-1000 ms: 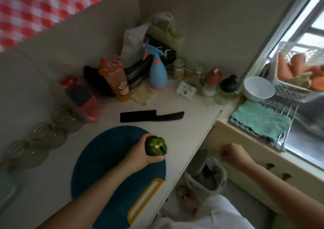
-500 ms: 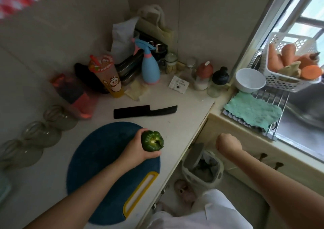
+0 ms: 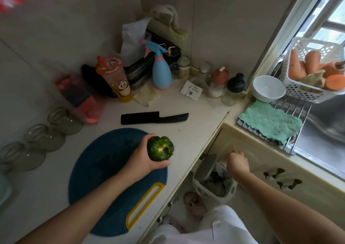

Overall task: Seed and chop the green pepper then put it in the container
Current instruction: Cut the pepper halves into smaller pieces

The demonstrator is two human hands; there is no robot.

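Left hand (image 3: 144, 157): I still grip the green pepper (image 3: 160, 148) over the cutting board (image 3: 104, 171).
Right hand (image 3: 236, 161): fingers closed, now lowered to the bin (image 3: 214, 181).

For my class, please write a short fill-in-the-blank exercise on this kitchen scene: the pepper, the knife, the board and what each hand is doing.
1. The green pepper is held in the person's ____ hand.
2. The black knife lies on the counter, beyond the ____ cutting board.
3. The right hand reaches down over the open ____ on the floor.
4. The pepper has not yet been chopped; it is still ____.

Missing words: left; blue; bin; whole
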